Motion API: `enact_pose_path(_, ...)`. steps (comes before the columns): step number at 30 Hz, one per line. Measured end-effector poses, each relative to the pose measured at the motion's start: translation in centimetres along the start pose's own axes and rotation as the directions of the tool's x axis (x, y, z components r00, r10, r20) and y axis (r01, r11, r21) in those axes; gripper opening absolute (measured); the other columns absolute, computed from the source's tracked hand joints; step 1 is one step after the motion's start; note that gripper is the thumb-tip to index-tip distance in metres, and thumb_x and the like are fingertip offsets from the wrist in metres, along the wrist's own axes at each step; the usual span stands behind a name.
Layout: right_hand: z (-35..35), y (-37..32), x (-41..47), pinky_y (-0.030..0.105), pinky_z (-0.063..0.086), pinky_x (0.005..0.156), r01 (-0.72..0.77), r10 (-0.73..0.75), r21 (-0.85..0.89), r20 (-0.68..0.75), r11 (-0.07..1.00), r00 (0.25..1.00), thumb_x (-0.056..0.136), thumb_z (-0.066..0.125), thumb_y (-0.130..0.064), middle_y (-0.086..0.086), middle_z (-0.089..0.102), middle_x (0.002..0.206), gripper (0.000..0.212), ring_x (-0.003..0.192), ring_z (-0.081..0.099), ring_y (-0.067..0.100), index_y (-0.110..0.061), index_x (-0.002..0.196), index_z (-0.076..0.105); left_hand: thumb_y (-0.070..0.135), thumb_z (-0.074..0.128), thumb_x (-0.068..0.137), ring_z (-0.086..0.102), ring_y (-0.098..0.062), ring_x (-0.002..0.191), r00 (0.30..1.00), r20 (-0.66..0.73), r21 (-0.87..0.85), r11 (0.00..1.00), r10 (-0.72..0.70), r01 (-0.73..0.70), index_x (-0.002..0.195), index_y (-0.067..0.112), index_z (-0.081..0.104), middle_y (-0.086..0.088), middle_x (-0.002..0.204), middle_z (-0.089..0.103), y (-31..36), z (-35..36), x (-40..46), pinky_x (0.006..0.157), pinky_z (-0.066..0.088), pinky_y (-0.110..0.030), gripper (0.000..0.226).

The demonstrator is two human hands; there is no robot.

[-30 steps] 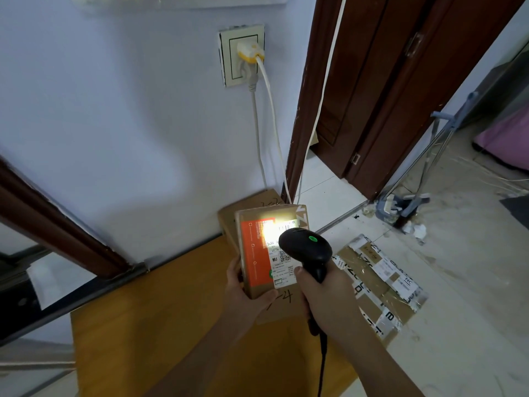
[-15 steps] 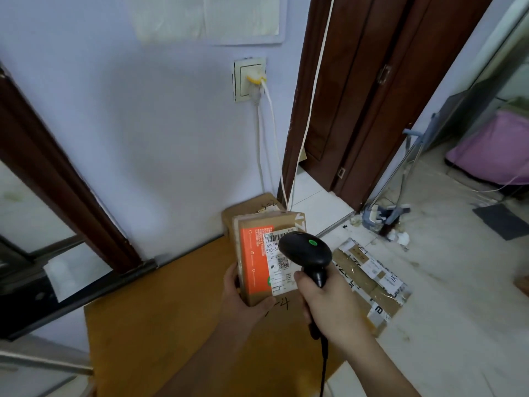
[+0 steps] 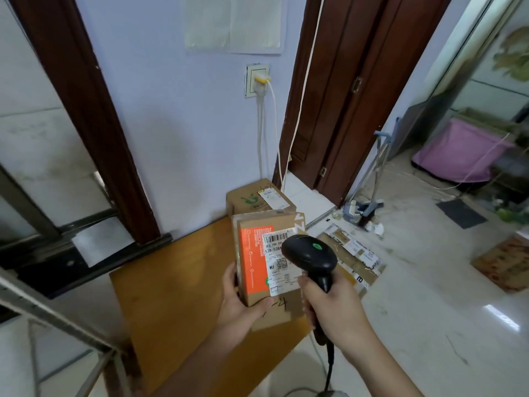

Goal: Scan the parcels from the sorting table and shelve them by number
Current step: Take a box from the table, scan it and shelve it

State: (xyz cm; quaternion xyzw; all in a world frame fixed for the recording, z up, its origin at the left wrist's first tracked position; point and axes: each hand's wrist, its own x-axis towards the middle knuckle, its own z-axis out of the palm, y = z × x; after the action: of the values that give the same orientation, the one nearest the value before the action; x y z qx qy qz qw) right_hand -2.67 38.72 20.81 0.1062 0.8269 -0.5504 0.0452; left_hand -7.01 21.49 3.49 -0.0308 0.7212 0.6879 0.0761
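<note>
left hand [image 3: 239, 306] fingers clamped round small parcel [image 3: 259, 259], held upright above desk [image 3: 174, 287] | right hand [image 3: 333, 308] fingers wrapped on scanner [image 3: 310, 255] grip, head over parcel's label [image 3: 279, 262] | second parcel [image 3: 259, 199] on desk's far corner by wall

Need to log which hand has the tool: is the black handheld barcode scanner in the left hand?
No, the right hand grips the black handheld barcode scanner, while the left hand holds the brown cardboard parcel.
</note>
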Motion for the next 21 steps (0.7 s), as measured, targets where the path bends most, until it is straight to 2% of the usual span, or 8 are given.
enact_pose_path(1,0.0,-0.1,-1.0,0.031,0.048,0.047,0.005,-0.005,0.001,0.001,1.000,1.000,0.096,0.060,-0.016,0.006,0.057,0.052,0.007,0.044,0.054,0.021,-0.013,0.091,0.055,0.034,0.094,0.076,0.048,0.011,0.127,1.000,0.000,0.013,1.000,0.009,-0.009,0.152,0.051,0.015,0.038,0.137,0.042,-0.1,-0.1,-0.7,0.093,0.048,-0.009,0.110)
enact_pose_path(3,-0.2,-0.3,-2.8,0.031,0.048,0.047,0.020,-0.020,-0.001,0.008,1.000,1.000,0.096,0.060,-0.016,0.006,0.057,0.053,0.006,0.043,0.054,0.021,-0.013,0.093,0.056,0.048,0.095,0.070,0.045,0.007,0.130,1.000,-0.005,0.029,1.000,0.006,-0.006,0.153,0.052,0.014,0.039,0.139,0.040,0.2,-0.3,-2.3,0.112,0.043,-0.031,0.116)
enact_pose_path(6,-0.7,-0.7,-4.8,0.027,0.047,0.045,0.033,-0.032,-0.030,0.030,0.999,0.999,0.096,0.059,-0.017,0.007,0.057,0.052,0.006,0.042,0.053,0.019,-0.013,0.093,0.056,0.064,0.094,0.061,0.043,0.003,0.134,1.000,-0.026,0.055,0.998,0.007,-0.005,0.148,0.061,0.012,0.039,0.140,0.040,0.5,-0.4,-4.5,0.116,0.038,-0.040,0.120)
enact_pose_path(8,-1.1,-0.8,-5.7,0.024,0.047,0.044,0.044,-0.042,-0.052,0.046,0.998,0.998,0.097,0.059,-0.018,0.006,0.056,0.050,0.008,0.041,0.052,0.018,-0.013,0.092,0.055,0.056,0.095,0.065,0.045,0.001,0.132,0.999,-0.044,0.057,0.998,-0.002,0.004,0.147,0.059,0.012,0.036,0.137,0.043,0.7,-0.5,-5.8,0.111,0.040,-0.033,0.117)
enact_pose_path(11,-1.7,-0.7,-7.9,0.022,0.046,0.045,0.099,-0.092,-0.079,0.088,0.992,0.992,0.096,0.059,-0.019,0.004,0.055,0.047,0.010,0.040,0.052,0.017,-0.016,0.089,0.053,0.036,0.094,0.075,0.052,0.015,0.117,0.996,-0.090,0.054,0.998,-0.018,0.023,0.145,0.055,0.015,0.034,0.133,0.047,0.8,-0.3,-8.5,0.091,0.044,-0.009,0.108)
enact_pose_path(14,-2.5,0.2,-10.4,0.022,0.047,0.046,0.143,-0.125,-0.103,0.170,0.984,0.978,0.097,0.060,-0.021,0.003,0.055,0.047,0.010,0.042,0.053,0.017,-0.016,0.090,0.054,0.028,0.093,0.079,0.053,0.019,0.111,0.990,-0.138,0.047,0.999,-0.012,0.018,0.145,0.049,0.017,0.032,0.131,0.049,0.7,0.3,-12.2,0.077,0.049,-0.003,0.103)
enact_pose_path(17,-3.5,1.5,-13.5,0.028,0.049,0.049,0.173,-0.144,-0.087,0.270,0.981,0.952,0.097,0.060,-0.022,0.003,0.056,0.049,0.009,0.043,0.054,0.019,-0.017,0.092,0.054,0.027,0.093,0.078,0.054,0.007,0.119,0.984,-0.176,0.013,1.000,-0.015,0.017,0.145,0.046,0.018,0.027,0.132,0.049,0.5,1.0,-16.8,0.076,0.052,-0.006,0.103)
enact_pose_path(21,-4.4,2.9,-18.0,0.026,0.049,0.050,0.217,-0.176,-0.061,0.398,0.974,0.900,0.099,0.059,-0.022,0.002,0.056,0.050,0.006,0.045,0.053,0.018,-0.021,0.099,0.053,0.048,0.096,0.070,0.051,0.005,0.129,0.965,-0.261,0.013,1.000,-0.001,0.005,0.150,0.048,0.017,0.028,0.140,0.049,-0.3,1.2,-23.5,0.091,0.046,-0.010,0.113)
